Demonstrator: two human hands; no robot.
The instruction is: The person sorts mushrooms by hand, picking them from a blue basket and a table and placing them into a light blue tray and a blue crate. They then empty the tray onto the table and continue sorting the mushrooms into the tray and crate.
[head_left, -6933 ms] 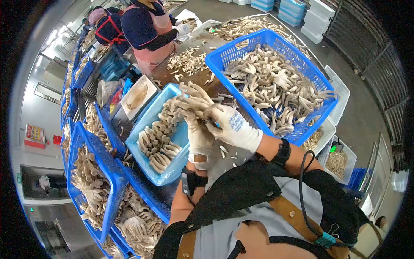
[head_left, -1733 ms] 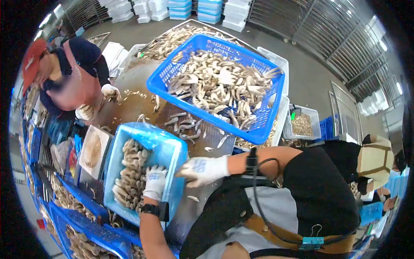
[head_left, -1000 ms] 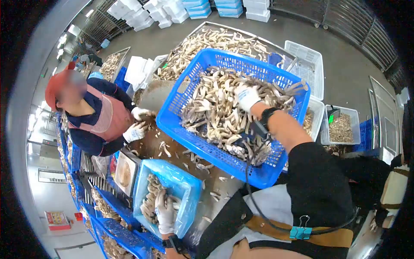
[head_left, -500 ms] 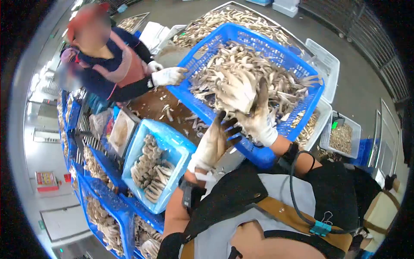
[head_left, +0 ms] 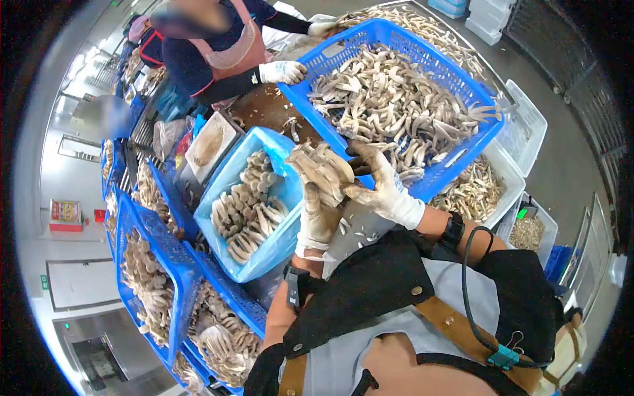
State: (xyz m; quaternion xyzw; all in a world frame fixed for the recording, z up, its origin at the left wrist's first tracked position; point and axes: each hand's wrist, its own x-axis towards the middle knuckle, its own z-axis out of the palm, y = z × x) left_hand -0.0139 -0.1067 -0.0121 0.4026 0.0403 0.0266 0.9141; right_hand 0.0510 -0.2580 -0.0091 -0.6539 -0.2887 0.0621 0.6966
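Observation:
A bunch of mushrooms (head_left: 321,173) is between my two gloved hands, in front of my body. My left hand (head_left: 318,221) grips it from below, its fingers against the stems. My right hand (head_left: 383,188) holds its right side, with dark-stained fingertips. Just beyond stands a large blue basket (head_left: 456,162) with many loose mushrooms (head_left: 389,99). Left of my left hand is a box lined with blue plastic (head_left: 281,241), holding mushrooms laid in rows (head_left: 247,211).
A co-worker (head_left: 228,49) at the upper left has one gloved hand on the blue basket's edge. More blue baskets (head_left: 181,284) of mushrooms stand at the lower left. White crates (head_left: 505,181) are at the right, and a scale (head_left: 210,145) is beyond the lined box.
Both my hands have drawn back from over the blue basket toward my body, bringing a mushroom bunch out of it. My left hand, open before, now grips the bunch. The view has shifted.

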